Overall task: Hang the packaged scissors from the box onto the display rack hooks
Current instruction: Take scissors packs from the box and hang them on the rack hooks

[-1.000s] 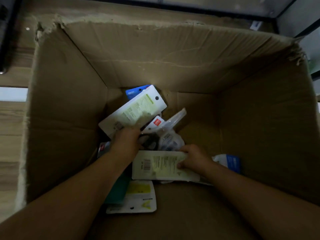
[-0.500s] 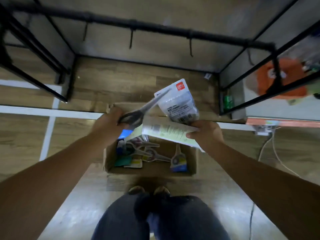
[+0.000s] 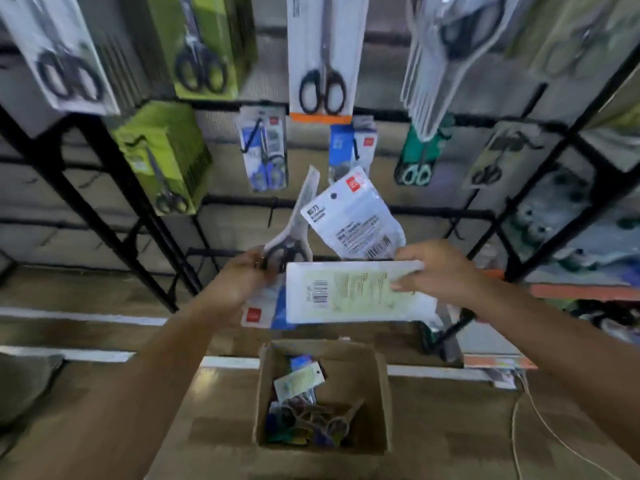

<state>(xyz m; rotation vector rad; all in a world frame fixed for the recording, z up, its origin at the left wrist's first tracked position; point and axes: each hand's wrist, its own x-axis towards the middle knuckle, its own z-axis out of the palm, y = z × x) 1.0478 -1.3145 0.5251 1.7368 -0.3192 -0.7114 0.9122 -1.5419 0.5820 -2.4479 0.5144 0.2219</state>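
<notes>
The left hand grips a clear-packed pair of scissors by its dark handles, blades pointing up. The right hand pinches a flat white packet lying crosswise between both hands, with a plastic pouch just above it. The box sits below the hands; the rack stands beyond them.

— What is held up before the display rack?

— A clear pack with black-handled scissors, tip up, is gripped at the left. A white bag with a red logo stands tilted beside it. A flat white card pack with a barcode is held lengthwise in front.

— And the box?

— It is set open on the floor below, more packaged scissors lying jumbled inside.
</notes>
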